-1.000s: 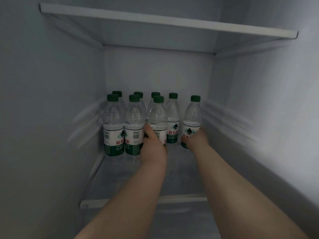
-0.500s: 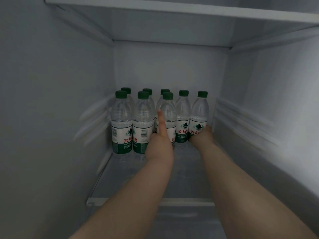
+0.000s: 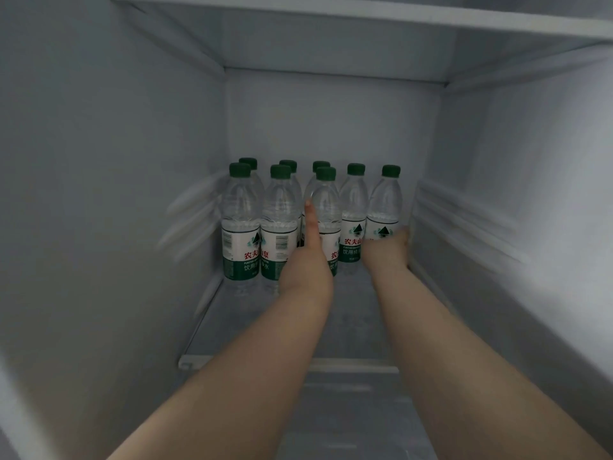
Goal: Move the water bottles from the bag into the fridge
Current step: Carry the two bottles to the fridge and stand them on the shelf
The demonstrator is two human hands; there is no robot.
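Green-capped water bottles (image 3: 280,207), eight in all, stand upright in two ranks at the back of the fridge (image 3: 99,194), and the two being handled have both shifted within the last second. The rightmost bottle (image 3: 384,200) stood a little apart from the others and nearer the front a second ago. It now sits in line just beside its neighbour, close to the right wall. The right hand (image 3: 386,250) wraps its lower label from the near side. The fingertips are hidden behind the bottle, so I judge this a grip without fully seeing it.

The third front bottle (image 3: 326,204) lies just right of the one visible finger (image 3: 310,224) of the left hand (image 3: 306,263), touching it. That finger was curled on the bottle a second ago; it has since straightened and points up along the bottle's side toward the shoulder. The other fingers are behind the knuckles and cannot be seen, yet I judge the hand relaxed, steadying and no longer clasping. Two more front bottles stand to the left of that finger, touching one another.

For the task, this pair looks placed. What seems left is to let go and draw both arms out. Beneath the wrists the glass shelf (image 3: 292,330) runs toward its front rim, and an upper shelf (image 3: 365,14) spans above. No bag shows.
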